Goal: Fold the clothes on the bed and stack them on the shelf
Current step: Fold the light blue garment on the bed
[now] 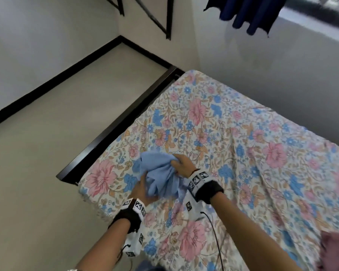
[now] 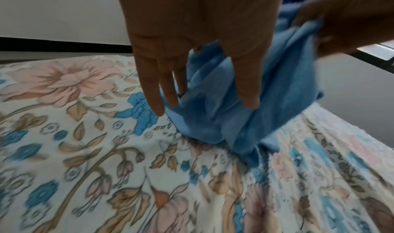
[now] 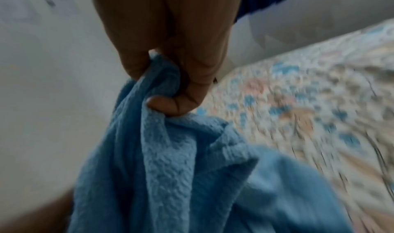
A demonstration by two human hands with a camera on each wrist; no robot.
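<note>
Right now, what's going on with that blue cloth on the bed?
A person is gathering a bunched blue cloth near the corner of the bed. The right hand grips its top; the left hand, fingers straight, touches its side. It is not yet folded. A pink garment lies at the bed's right edge.

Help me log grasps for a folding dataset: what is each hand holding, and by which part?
The right hand pinches a bunched upper fold of the light blue garment. The left hand has straight fingers on its lower part, gripping nothing.
</note>
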